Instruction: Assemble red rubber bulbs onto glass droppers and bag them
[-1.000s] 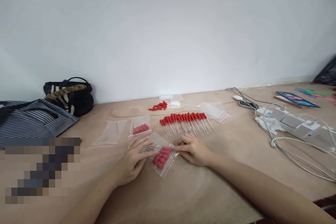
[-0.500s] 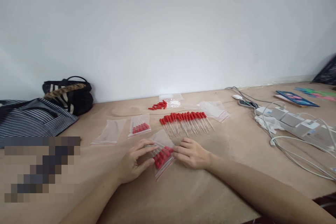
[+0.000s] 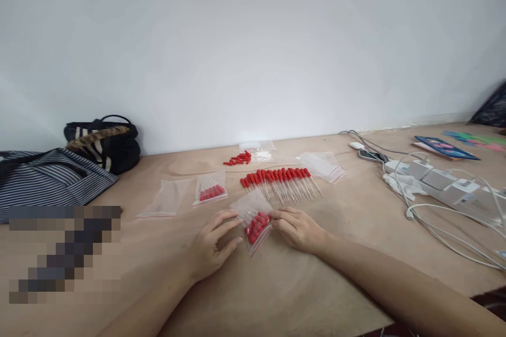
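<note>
A clear zip bag (image 3: 245,204) with a red seal line lies tilted between my hands, holding several droppers with red rubber bulbs (image 3: 258,227). My right hand (image 3: 298,229) has its fingers closed at the bag's right edge; its thumb is mostly hidden. At the left edge, my left hand (image 3: 217,242) rests with fingers and thumb apart, fingertips at or very near the plastic. Just beyond, a row of loose droppers (image 3: 282,181) lies with bulbs pointing away from me. Another filled bag (image 3: 211,189) and a flat zip bag (image 3: 166,197) lie to the left.
Loose red rubber bulbs (image 3: 238,158) and clear tubes (image 3: 264,156) lie near the wall. Zip bags (image 3: 322,164) are stacked right of the droppers. Chargers on a power strip (image 3: 443,181) and white cables occupy the right; a striped bag (image 3: 51,176) and black bag (image 3: 122,147) the left.
The filled bag between my hands has shifted right and slightly away from me, turning a little. Both hands have moved right with it.
</note>
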A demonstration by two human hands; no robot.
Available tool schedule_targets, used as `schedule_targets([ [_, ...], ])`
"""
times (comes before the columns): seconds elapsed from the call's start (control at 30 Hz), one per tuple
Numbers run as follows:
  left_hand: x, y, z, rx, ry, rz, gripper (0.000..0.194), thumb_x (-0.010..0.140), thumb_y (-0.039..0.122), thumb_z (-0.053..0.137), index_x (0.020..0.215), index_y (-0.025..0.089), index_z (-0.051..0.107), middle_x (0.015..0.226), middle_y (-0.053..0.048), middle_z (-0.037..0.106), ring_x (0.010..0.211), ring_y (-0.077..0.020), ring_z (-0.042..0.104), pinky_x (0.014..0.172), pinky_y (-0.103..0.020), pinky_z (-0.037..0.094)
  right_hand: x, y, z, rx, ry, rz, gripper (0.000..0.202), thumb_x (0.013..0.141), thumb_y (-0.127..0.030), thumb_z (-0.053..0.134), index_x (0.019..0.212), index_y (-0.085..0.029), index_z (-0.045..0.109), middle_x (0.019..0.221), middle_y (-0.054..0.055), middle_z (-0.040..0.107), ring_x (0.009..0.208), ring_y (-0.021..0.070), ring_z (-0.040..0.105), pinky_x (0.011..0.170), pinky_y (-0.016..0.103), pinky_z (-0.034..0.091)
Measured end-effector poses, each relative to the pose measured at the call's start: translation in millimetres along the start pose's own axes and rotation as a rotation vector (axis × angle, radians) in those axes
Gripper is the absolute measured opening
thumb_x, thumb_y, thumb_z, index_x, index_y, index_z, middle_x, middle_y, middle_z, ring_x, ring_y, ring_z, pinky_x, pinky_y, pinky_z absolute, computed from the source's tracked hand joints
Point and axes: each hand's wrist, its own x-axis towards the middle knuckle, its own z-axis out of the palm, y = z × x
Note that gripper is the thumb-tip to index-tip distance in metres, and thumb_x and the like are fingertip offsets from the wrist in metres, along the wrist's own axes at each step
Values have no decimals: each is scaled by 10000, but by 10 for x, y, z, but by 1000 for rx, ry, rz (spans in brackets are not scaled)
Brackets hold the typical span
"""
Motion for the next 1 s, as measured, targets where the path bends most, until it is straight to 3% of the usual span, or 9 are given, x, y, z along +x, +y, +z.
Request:
schedule_targets([
  [0.17,87,223,96,24,50,156,420,735,375,617,1089,176,511,1024,-103,591,930,-228,577,789,-359,506,-29,-4,4,-75,31,129,165,838,-69,378,789,-147,514,769,74,629,752,139,591,700,270,491],
  [0.33,199,161,206,161,106,225,125,821,169,486,925,166,554,861,-56,634,766,-153,620,675,-252,517,3,-11,-20,-28,-20,162,153,855,-116,379,809,-143,522,797,75,628,703,131,576,664,260,487],
  [0.5,207,73,250,247,72,318,189,840,124,419,731,149,572,734,-36,640,627,-133,615,553,-235,493,-46,59,-63,-2,-57,37,189,856,-89,366,877,-124,550,867,83,637,737,122,576,685,257,476],
  [0.67,202,58,233,247,42,371,173,816,103,450,701,148,572,722,-21,650,635,-135,611,568,-251,491,-65,149,-116,-73,-15,-150,158,844,-93,422,864,-114,578,832,63,652,711,122,575,679,288,454],
  [0.83,221,21,187,304,107,419,124,820,158,494,743,140,590,719,-27,658,642,-143,620,574,-254,511,-37,171,-136,-178,3,-247,186,848,-87,414,805,-127,590,798,47,657,727,114,574,687,292,430],
  [1.0,242,-7,173,395,194,499,47,786,133,554,770,145,597,736,-21,674,641,-139,637,602,-245,533,-40,178,-105,-234,24,-233,184,839,-73,421,758,-126,578,746,31,641,732,104,570,682,290,399],
])
